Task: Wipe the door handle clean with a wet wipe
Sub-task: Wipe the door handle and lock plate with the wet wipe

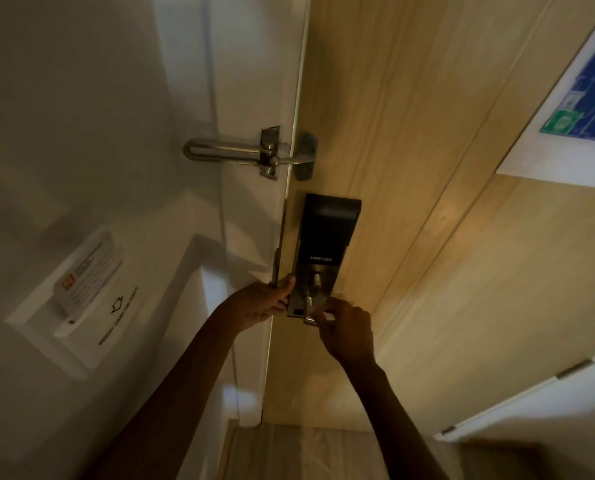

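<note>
On the pale wooden door (pixel 410 168) sits a black smart lock (pixel 327 230) with a silver door handle (pixel 309 304) at its lower end. My right hand (pixel 348 329) is closed over the handle's lever end, and a small bit of white wet wipe (pixel 330 316) shows between the fingers and the metal. Most of the wipe is hidden by the hand. My left hand (pixel 259 303) grips the door's edge beside the lock, with the thumb resting on the left side of the lock plate.
A metal swing-bar door guard (pixel 233 151) spans the frame and door above the lock. A card-slot panel (pixel 81 289) is on the white left wall. A blue evacuation sign (pixel 583 84) hangs at upper right. A white hinged panel (pixel 538 407) juts in at lower right.
</note>
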The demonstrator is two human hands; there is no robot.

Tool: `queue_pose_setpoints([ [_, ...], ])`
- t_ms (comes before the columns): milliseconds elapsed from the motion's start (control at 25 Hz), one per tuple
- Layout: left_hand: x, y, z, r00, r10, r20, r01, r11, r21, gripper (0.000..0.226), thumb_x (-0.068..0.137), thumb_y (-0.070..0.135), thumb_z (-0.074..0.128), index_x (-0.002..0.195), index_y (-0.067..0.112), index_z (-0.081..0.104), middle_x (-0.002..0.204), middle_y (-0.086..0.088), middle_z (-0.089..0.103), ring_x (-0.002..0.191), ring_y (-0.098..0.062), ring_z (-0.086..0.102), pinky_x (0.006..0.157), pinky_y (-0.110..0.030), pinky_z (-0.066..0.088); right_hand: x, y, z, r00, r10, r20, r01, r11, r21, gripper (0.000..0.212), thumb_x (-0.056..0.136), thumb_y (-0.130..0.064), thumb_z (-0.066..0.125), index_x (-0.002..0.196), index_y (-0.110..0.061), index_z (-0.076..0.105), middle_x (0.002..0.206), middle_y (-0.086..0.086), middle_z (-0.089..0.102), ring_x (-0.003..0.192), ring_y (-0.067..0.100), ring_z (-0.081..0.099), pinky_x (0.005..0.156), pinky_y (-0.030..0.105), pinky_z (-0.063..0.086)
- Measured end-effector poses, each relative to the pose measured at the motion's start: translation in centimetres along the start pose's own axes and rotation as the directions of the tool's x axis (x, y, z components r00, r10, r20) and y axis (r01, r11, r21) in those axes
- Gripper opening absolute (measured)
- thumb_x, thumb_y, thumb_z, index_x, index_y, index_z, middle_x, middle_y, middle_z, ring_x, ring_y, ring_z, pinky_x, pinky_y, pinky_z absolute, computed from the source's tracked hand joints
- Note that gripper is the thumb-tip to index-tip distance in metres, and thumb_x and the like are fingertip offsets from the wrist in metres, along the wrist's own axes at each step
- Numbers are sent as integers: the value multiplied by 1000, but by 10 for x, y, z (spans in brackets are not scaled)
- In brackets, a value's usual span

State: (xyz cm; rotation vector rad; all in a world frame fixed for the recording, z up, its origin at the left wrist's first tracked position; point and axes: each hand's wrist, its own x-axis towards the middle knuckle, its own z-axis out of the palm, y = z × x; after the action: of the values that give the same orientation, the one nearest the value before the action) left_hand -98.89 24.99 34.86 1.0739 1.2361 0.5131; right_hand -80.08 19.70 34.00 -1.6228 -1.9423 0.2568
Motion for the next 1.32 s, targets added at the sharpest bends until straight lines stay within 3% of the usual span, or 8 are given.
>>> queue_pose_setpoints([
  [240,4,-4,-4,1000,1,13,-1,1000,26,93,67,73,56,125,1,54,125,-14,62,119,-24,56,105,-36,36,-1,73,-59,978,159,136,-177,975,132,12,82,-37,71,79,-26,73,85,-14,72,82,4,66,70,16,49],
  [480,4,-5,-4,1000,5,-1,-5,1000,29,93,61,75,58,121,2,58,122,-13,64,118,-23,57,103,-35,37,-40,59,-47,963,156,-218,-111,972,208,15,76,-24,79,90,-21,75,86,-13,72,79,-3,65,75,7,46],
  [600,2,-3,-4,1000,11,5,-11,1000,27,97,61,75,58,123,1,56,124,-14,63,118,-23,57,103,-35,37,-32,47,-40,973,52,-223,-32,995,94,13,78,-27,77,90,-21,75,83,-12,72,72,1,64,72,19,49],
  [800,0,-3,-2,1000,14,-7,-13,999,33,91,66,74,55,124,3,54,125,-15,62,116,-23,57,100,-33,40,-34,53,-47,889,428,-163,-353,867,353,7,83,-28,72,89,-27,75,81,-7,75,67,2,65,57,12,43],
  [1040,0,0,0,1000,1,-23,0,1000,28,86,72,71,53,123,2,56,123,-13,63,106,-18,60,81,-23,43,-49,49,-26,751,640,-164,-452,678,579,8,82,-25,73,90,-26,76,75,-8,72,68,13,66,66,35,54],
  [1120,-1,-1,-1,1000,4,-16,-3,999,49,88,70,73,53,123,3,56,125,-13,63,107,-17,60,79,-21,44,-53,50,-32,775,596,-209,-424,736,528,12,82,-24,74,93,-24,76,83,-7,74,79,10,68,76,34,56],
  [1200,-2,-2,-4,1000,-8,8,8,999,44,83,77,71,48,127,4,54,130,-13,60,115,-19,58,94,-27,43,-56,38,-44,870,384,-309,-259,890,375,15,81,-24,75,96,-23,75,92,-10,74,87,1,67,82,23,53],
  [1320,-7,0,-14,998,-33,55,30,998,51,74,87,65,40,129,5,54,133,-11,58,124,-21,54,110,-35,33,-40,11,-29,935,155,-318,-49,946,320,17,81,-20,75,98,-17,74,96,-10,72,88,-2,66,81,19,52],
])
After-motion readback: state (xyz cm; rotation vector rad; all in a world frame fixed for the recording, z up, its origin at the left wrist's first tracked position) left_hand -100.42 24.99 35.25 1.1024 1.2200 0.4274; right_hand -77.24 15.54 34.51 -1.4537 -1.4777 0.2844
